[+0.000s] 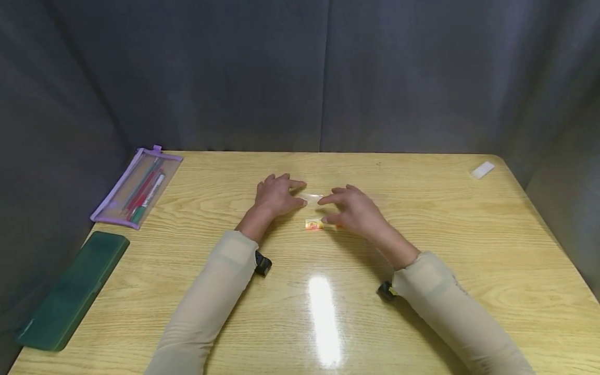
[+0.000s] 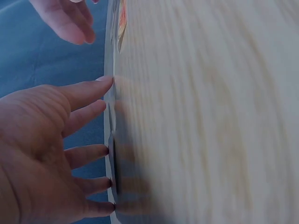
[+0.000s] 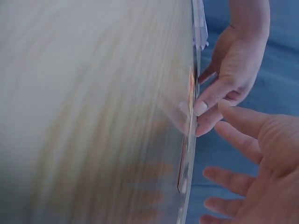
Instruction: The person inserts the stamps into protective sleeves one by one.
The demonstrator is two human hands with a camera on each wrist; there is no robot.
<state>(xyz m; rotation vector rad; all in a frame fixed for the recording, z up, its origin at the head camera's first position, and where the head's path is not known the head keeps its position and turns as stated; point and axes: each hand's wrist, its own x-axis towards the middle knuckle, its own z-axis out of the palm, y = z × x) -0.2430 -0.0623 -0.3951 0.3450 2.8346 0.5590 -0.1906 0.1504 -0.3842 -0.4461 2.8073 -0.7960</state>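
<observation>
Reaching forward, 2 sleeved forearms [image 1: 206, 302] angle inward over the counter [image 1: 262, 323]. The left grip [image 1: 276, 196] is fanned out, fingertips set down, clasping nothing; the right grip [image 1: 357, 209] hovers, fingers relaxed and parted, likewise empty. Between them lies a clear plastic piece [image 1: 312, 198], a yellow-and-red label [image 1: 313, 225] just beside the right thumb.

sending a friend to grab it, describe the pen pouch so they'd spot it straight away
Start at the wooden table and go to its far left corner. There lies a flat see-through pouch with purple edging. Unlike the solid dark green case nearer the person, it shows its contents, including a white pen with a green end.
</observation>
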